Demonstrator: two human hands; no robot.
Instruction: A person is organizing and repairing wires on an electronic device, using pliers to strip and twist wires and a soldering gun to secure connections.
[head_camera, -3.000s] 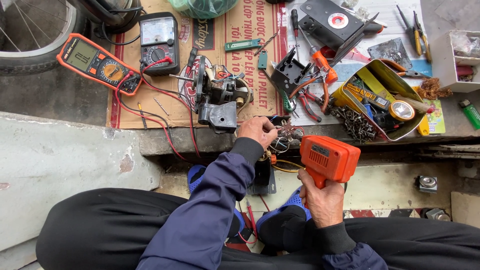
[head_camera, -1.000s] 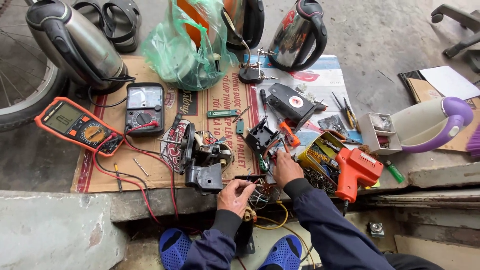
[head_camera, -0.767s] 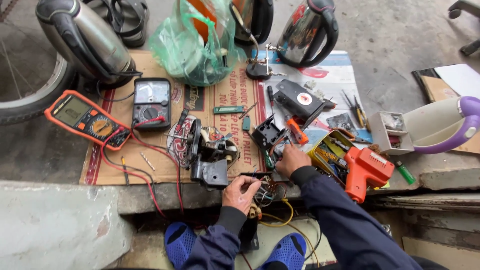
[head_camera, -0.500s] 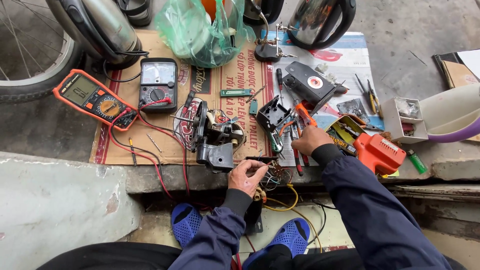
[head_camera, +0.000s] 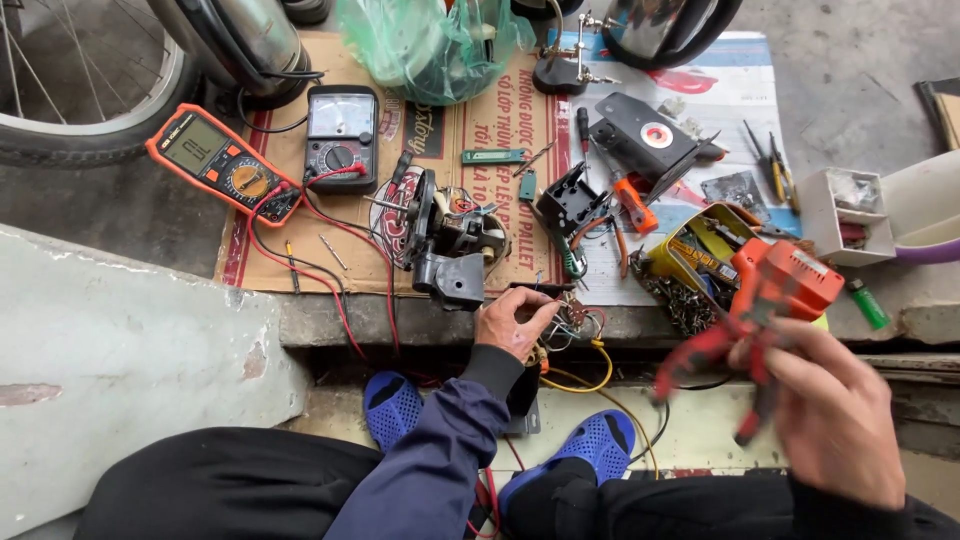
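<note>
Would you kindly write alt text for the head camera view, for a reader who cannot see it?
Seen from above, a seated person's left hand pinches a bundle of wires at a ledge, while the right hand holds blurred red-handled pliers. On cardboard beyond lie an orange multimeter, an analogue meter and a small motor.

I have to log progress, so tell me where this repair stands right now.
Done, apparently: the bare motor lies on the cardboard, the orange multimeter out beside it. In hand: the left hand pinches a wire bundle at the ledge; the right hand grips red-handled pliers, blurred. Left, probably: the bundle's wires hang loose, and the orange tool lies unused.
</note>
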